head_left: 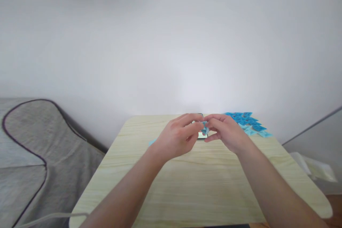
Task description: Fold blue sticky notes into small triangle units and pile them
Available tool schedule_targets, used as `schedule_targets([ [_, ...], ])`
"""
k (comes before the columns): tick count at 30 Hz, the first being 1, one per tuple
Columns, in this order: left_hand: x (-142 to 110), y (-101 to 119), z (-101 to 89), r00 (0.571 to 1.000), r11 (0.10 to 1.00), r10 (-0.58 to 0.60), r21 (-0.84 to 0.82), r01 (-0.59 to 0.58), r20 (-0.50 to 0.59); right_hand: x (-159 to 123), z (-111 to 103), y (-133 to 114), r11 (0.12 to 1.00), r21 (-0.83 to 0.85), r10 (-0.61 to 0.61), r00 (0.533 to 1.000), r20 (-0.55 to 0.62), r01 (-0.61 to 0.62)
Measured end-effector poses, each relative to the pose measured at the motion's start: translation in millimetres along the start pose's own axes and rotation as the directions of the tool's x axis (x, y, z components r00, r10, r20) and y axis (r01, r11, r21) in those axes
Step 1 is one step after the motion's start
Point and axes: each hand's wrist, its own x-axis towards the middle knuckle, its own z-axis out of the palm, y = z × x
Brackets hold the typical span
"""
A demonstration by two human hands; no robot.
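Note:
A small folded piece of light blue paper [205, 128] is pinched between the fingertips of both hands, above the far half of the table. My left hand [180, 133] closes on it from the left, fingers bent. From the other side, my right hand [226, 131] grips it, with its lower fingers partly spread. Behind the hands lies a phone [202, 136] with a lit screen, mostly covered by them. Part of another light blue paper [152, 142] shows beside my left wrist.
Several folded blue papers [243, 118] lie in rows at the table's far right, with lighter blue ones [264, 134] nearest. The pale wooden table [208, 188] meets a white wall. Grey fabric [66, 164] is at left, near a white cable [53, 216]. A white plastic item [317, 169] lies at right.

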Motion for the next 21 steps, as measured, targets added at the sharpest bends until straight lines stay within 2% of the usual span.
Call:
schedule_targets([
  [6, 22, -18, -7.2, 0.998, 0.996, -0.046, -0.081, 0.042, -0.053, 27, -1, -13, 0.998, -0.018, -0.053, 0.998, 0.018, 0.053],
  [9, 30, -26, -8.3, 0.984, 0.976, -0.143, -0.178, 0.122, -0.105, 41, -3, -17, 0.997, 0.059, -0.052, 0.999, 0.005, 0.052],
  [11, 33, -31, -6.4, 0.949, 0.936, -0.293, -0.238, 0.260, -0.118, 49, -4, -18, 0.989, 0.146, -0.041, 0.999, 0.023, 0.038],
  [13, 35, -38, -2.3, 0.880, 0.855, -0.469, -0.290, 0.430, -0.080, 57, -4, -18, 0.973, 0.230, -0.033, 0.998, 0.057, 0.019],
  [15, 36, -44, 3.1, 0.808, 0.755, -0.589, -0.351, 0.554, 0.007, 62, -5, -16, 0.958, 0.286, -0.028, 0.997, 0.075, 0.005],
  [17, 36, -49, 8.3, 0.767, 0.680, -0.638, -0.412, 0.606, 0.075, 66, -5, -13, 0.951, 0.309, -0.026, 0.996, 0.086, -0.002],
  [21, 35, -53, 13.9, 0.749, 0.641, -0.660, -0.476, 0.602, 0.056, 69, -6, -6, 0.954, 0.299, -0.043, 0.996, 0.079, 0.018],
])
